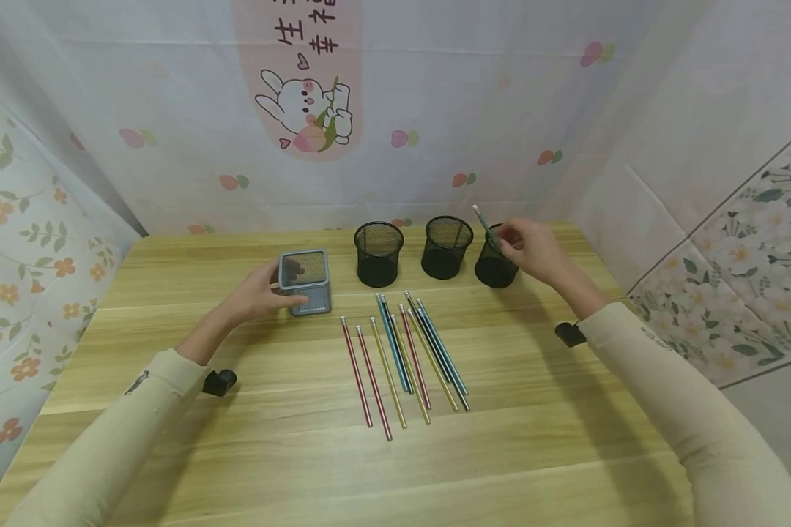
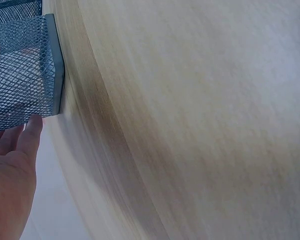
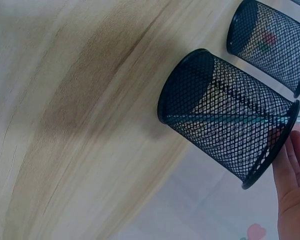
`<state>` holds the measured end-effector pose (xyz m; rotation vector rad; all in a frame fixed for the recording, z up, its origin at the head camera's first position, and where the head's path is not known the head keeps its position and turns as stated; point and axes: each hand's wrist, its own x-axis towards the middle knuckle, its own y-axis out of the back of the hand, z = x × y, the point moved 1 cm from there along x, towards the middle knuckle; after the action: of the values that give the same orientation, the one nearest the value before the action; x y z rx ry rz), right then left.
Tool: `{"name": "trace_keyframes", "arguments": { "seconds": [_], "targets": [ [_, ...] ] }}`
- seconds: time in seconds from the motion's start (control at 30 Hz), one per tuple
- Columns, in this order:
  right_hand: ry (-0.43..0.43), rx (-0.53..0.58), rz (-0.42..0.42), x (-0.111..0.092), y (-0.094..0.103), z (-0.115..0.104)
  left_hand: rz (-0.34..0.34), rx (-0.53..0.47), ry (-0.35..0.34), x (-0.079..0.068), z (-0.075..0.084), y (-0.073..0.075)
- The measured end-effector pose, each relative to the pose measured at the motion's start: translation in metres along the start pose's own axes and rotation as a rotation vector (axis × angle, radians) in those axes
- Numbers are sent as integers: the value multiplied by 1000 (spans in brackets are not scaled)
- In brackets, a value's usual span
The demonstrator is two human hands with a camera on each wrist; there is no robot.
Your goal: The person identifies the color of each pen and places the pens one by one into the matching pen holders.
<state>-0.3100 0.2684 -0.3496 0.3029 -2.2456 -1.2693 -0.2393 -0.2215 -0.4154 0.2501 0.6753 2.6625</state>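
Sleeves [image 1: 672, 395] reach in at eight and four o'clock of our head view. At nine, our left hand [image 1: 257, 296] curls round a grey cup [image 1: 316, 290]. At three, a pencil [image 1: 482, 219] leans in the end black cup [image 1: 494, 272], right hand [image 1: 532, 247] beside it, fingers bent; whether gripping, we cannot tell. Loose pencils [image 1: 415, 359]: six.

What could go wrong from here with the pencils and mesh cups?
1. The right hand holds a slanted pencil in the rightmost black cup; a sideways push might tip that cup.
2. Several loose pencils lie close together, so picking one up may roll its neighbours.
3. The left hand grips the gray holder; a jerk could topple it.
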Motion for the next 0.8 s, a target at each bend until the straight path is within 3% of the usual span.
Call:
{"name": "trace_keyframes", "arguments": {
  "seconds": [0.2, 0.43, 0.63, 0.8],
  "targets": [
    [3, -3, -2, -3, 3, -2, -8, -11, -13, -5, 17, 0],
    [30, -6, 1, -5, 4, -7, -16, 25, 20, -11, 38, 1],
    [67, 6, 46, -6, 4, -14, -18, 13, 10, -11, 38, 1],
    [103, 5, 105, -8, 7, -22, -11, 8, -6, -6, 20, 1]
  ]
}}
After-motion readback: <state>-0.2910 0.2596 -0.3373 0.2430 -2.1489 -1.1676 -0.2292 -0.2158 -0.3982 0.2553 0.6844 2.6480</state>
